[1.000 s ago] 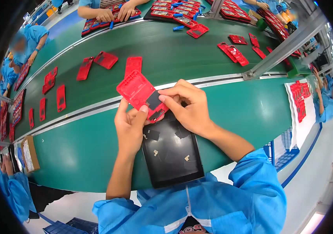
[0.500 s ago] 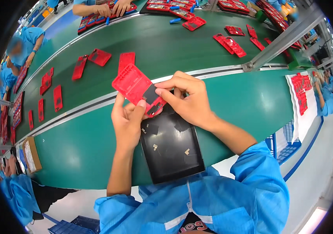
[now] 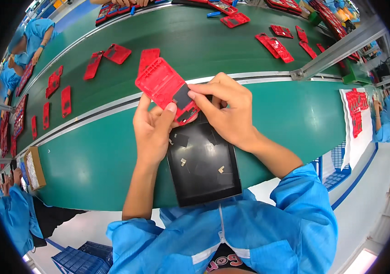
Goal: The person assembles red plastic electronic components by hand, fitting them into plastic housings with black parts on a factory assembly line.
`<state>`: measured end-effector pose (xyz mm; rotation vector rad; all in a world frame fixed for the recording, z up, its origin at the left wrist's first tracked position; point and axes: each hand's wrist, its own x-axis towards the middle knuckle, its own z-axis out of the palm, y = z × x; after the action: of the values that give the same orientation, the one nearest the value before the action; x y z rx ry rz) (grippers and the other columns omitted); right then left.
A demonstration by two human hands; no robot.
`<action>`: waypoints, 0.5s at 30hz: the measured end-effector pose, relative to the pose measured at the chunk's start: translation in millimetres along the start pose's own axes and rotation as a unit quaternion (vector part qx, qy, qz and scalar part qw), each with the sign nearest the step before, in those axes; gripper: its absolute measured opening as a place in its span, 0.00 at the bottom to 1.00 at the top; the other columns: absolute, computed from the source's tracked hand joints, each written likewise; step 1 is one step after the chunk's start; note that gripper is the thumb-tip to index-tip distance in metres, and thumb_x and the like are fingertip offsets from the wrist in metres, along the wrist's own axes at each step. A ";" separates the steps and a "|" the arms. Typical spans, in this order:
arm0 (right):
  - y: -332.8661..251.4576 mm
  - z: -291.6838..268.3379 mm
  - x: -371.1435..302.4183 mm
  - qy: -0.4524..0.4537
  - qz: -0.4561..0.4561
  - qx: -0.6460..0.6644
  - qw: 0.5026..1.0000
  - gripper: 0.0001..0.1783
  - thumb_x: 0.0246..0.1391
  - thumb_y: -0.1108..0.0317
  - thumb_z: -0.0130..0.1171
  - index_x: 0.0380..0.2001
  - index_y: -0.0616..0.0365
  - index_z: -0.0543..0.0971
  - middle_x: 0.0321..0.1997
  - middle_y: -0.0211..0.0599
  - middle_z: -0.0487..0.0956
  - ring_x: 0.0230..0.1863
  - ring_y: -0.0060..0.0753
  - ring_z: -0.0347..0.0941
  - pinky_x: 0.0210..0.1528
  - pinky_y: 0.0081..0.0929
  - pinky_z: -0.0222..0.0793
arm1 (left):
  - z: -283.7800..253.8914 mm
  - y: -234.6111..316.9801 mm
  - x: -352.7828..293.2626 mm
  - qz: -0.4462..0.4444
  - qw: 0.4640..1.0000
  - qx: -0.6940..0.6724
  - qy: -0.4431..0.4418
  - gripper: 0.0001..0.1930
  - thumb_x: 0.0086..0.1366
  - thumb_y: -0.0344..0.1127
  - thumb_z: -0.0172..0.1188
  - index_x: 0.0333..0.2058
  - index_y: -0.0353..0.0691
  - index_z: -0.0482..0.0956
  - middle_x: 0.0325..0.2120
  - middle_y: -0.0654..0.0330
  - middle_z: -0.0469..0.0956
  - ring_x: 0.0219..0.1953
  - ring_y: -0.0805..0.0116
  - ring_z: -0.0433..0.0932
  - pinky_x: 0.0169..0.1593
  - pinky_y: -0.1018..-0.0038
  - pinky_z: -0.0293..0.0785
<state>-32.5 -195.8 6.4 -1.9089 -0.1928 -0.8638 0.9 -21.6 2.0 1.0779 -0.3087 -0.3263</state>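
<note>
My left hand (image 3: 153, 130) grips a red plastic housing (image 3: 160, 82) by its lower edge, thumb on the front, fingers behind. The housing is tilted, and a square black patch (image 3: 182, 97) lies on its lower half. At the patch's right edge, the thumb and forefinger of my right hand (image 3: 227, 109) are pinched together. Whether the patch is lifted there, I cannot tell. Below both hands is a shallow black tray (image 3: 204, 185) with a few small tan pieces (image 3: 221, 169) and dark scraps in it.
Beyond the green table's metal rail (image 3: 108, 109), several red housings (image 3: 117, 53) lie on a dark green belt. A metal post (image 3: 341, 52) rises at the right. An open cardboard box (image 3: 35, 169) stands at the left, and co-workers in blue sit around.
The view has shifted slightly, so the scene sits a little differently in the picture. Both hands keep the same hold on the housing and at the black patch.
</note>
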 end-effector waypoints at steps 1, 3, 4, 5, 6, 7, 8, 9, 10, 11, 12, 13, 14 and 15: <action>0.9 0.2 -0.5 -0.001 0.002 0.001 1.000 0.09 0.51 0.79 0.72 0.37 0.59 0.89 0.24 0.30 0.75 0.17 0.14 0.61 0.19 0.19 0.53 | 0.6 0.1 0.1 -0.001 1.000 0.000 0.002 0.27 0.73 0.23 0.53 0.68 0.30 0.58 0.48 0.47 0.81 0.47 0.61 0.84 0.52 0.60 0.86; 2.6 -0.1 -2.4 0.003 0.060 0.016 0.998 0.09 0.51 0.79 0.72 0.37 0.59 0.89 0.24 0.30 0.75 0.17 0.14 0.62 0.19 0.19 0.53 | 2.2 -0.1 -0.1 -0.002 1.000 -0.011 -0.005 0.27 0.73 0.23 0.53 0.67 0.30 0.58 0.49 0.46 0.81 0.48 0.60 0.84 0.52 0.59 0.86; 2.3 0.2 -2.6 0.003 0.061 0.017 0.998 0.09 0.51 0.79 0.72 0.37 0.59 0.89 0.24 0.30 0.75 0.17 0.14 0.62 0.19 0.19 0.53 | 2.6 0.0 0.3 -0.003 1.000 -0.011 -0.004 0.27 0.73 0.23 0.53 0.67 0.30 0.58 0.49 0.46 0.81 0.48 0.60 0.84 0.52 0.59 0.86; 1.4 0.4 -2.6 0.005 0.069 0.019 0.997 0.09 0.50 0.79 0.72 0.37 0.59 0.89 0.24 0.30 0.76 0.17 0.15 0.63 0.19 0.19 0.54 | 2.9 0.3 0.7 -0.004 1.000 -0.018 -0.003 0.26 0.73 0.23 0.53 0.67 0.30 0.58 0.49 0.45 0.81 0.48 0.60 0.85 0.52 0.59 0.86; 0.3 0.7 -2.4 0.008 0.077 0.022 0.997 0.09 0.50 0.79 0.72 0.37 0.59 0.89 0.24 0.31 0.76 0.18 0.16 0.64 0.19 0.19 0.54 | 2.9 0.7 1.2 -0.004 1.000 -0.025 -0.003 0.26 0.73 0.23 0.53 0.67 0.30 0.58 0.50 0.45 0.81 0.48 0.59 0.85 0.52 0.59 0.86; -1.0 0.8 -2.5 0.007 0.078 0.021 0.997 0.09 0.50 0.79 0.72 0.37 0.59 0.89 0.24 0.31 0.76 0.18 0.16 0.64 0.19 0.19 0.54 | 2.4 0.8 1.7 -0.005 1.000 -0.026 -0.002 0.26 0.73 0.23 0.53 0.67 0.30 0.58 0.50 0.45 0.81 0.48 0.59 0.85 0.52 0.59 0.86; -2.4 1.2 -2.3 0.009 0.050 0.010 0.999 0.09 0.51 0.79 0.72 0.37 0.59 0.89 0.25 0.31 0.76 0.18 0.16 0.64 0.19 0.19 0.55 | 1.6 1.1 2.4 -0.005 1.000 -0.027 -0.001 0.26 0.73 0.22 0.53 0.67 0.30 0.58 0.50 0.44 0.81 0.48 0.59 0.85 0.51 0.59 0.86; -3.0 1.5 -2.2 0.010 0.022 -0.001 1.000 0.09 0.51 0.79 0.72 0.37 0.59 0.89 0.25 0.31 0.77 0.18 0.16 0.65 0.19 0.19 0.56 | 0.8 1.3 3.0 -0.005 1.000 -0.029 0.000 0.26 0.73 0.22 0.53 0.67 0.29 0.59 0.50 0.44 0.81 0.48 0.58 0.85 0.51 0.59 0.87; -2.7 1.7 -2.5 0.010 0.022 0.000 1.000 0.09 0.51 0.79 0.72 0.37 0.59 0.89 0.25 0.31 0.77 0.18 0.16 0.65 0.19 0.19 0.56 | 0.1 0.9 3.0 -0.004 1.000 -0.029 0.000 0.26 0.73 0.22 0.53 0.67 0.29 0.59 0.50 0.44 0.81 0.48 0.58 0.85 0.51 0.59 0.87; -2.0 1.9 -2.7 0.010 0.011 0.002 1.000 0.10 0.51 0.80 0.72 0.37 0.60 0.88 0.26 0.31 0.77 0.18 0.17 0.65 0.19 0.20 0.58 | -0.9 0.0 3.3 -0.004 1.000 -0.024 0.001 0.26 0.73 0.22 0.53 0.66 0.29 0.59 0.50 0.44 0.81 0.48 0.58 0.85 0.51 0.59 0.87; -1.3 2.0 -2.4 0.009 0.001 0.003 1.000 0.10 0.51 0.80 0.71 0.38 0.60 0.88 0.26 0.32 0.77 0.19 0.18 0.66 0.20 0.20 0.59 | -1.3 -0.2 4.0 -0.002 1.000 -0.019 0.002 0.25 0.73 0.22 0.52 0.66 0.29 0.59 0.50 0.44 0.81 0.48 0.57 0.85 0.51 0.59 0.87; 0.3 1.7 -2.5 0.009 0.001 0.005 1.000 0.10 0.51 0.80 0.71 0.38 0.60 0.88 0.26 0.32 0.77 0.19 0.18 0.66 0.20 0.20 0.59 | -1.0 -0.6 4.0 -0.002 1.000 -0.018 0.003 0.25 0.73 0.22 0.52 0.66 0.29 0.59 0.50 0.44 0.81 0.48 0.57 0.85 0.51 0.59 0.87; 2.3 0.5 -1.9 -0.004 0.000 -0.002 1.000 0.10 0.51 0.80 0.71 0.38 0.61 0.88 0.26 0.32 0.77 0.19 0.18 0.66 0.21 0.21 0.60 | 0.2 -1.0 4.3 -0.005 1.000 -0.018 0.003 0.25 0.73 0.22 0.52 0.66 0.29 0.59 0.50 0.44 0.81 0.48 0.57 0.85 0.51 0.58 0.87; 3.9 -1.5 -1.0 -0.016 0.000 -0.009 1.000 0.10 0.51 0.81 0.71 0.38 0.61 0.88 0.26 0.32 0.77 0.20 0.19 0.67 0.21 0.21 0.60 | 1.9 -1.4 4.9 -0.007 1.000 -0.018 0.002 0.25 0.73 0.22 0.52 0.67 0.30 0.59 0.50 0.44 0.81 0.48 0.57 0.85 0.51 0.58 0.87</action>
<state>-32.0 -198.8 3.3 -1.9409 -0.2052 -0.8393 4.4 -25.7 2.0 1.0456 -0.2900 -0.3412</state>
